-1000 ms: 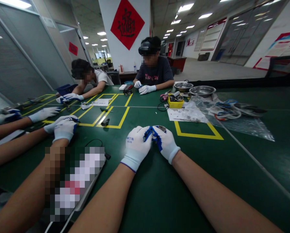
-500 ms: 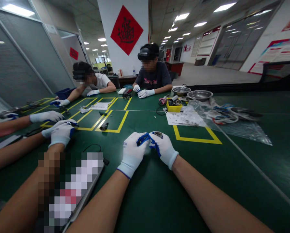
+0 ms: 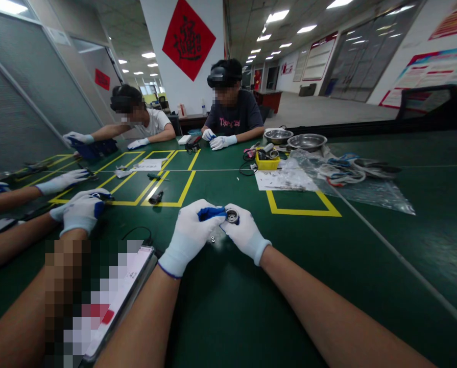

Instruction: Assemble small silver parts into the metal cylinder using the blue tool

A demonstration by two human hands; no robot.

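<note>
In the head view, my right hand [image 3: 245,232], in a white glove with blue coating, is closed around a round metal part [image 3: 232,216]. Its open end, with small holes inside, faces me. My left hand [image 3: 195,225], gloved alike, has its fingers pinched together right beside that part. Whatever lies between the left fingertips is hidden. Two tiny pale rings [image 3: 213,238] show just below the hands, amid a shiny, clear-looking patch that I cannot make out. A small dark cylindrical part [image 3: 155,198] rests on the green table beyond my left hand.
A phone-like device [image 3: 121,301], partly blurred out, lies left of my left forearm. Beyond my hands are a yellow bin [image 3: 267,161] of parts, steel bowls [image 3: 308,141] and a clear plastic bag [image 3: 369,191]. Co-workers' gloved hands [image 3: 80,212] work at the left; two people sit opposite.
The round metal part has tilted so its open end turns toward me. The tiny rings below have come into view. A co-worker's hand at the far left has reached to a blue bin.
</note>
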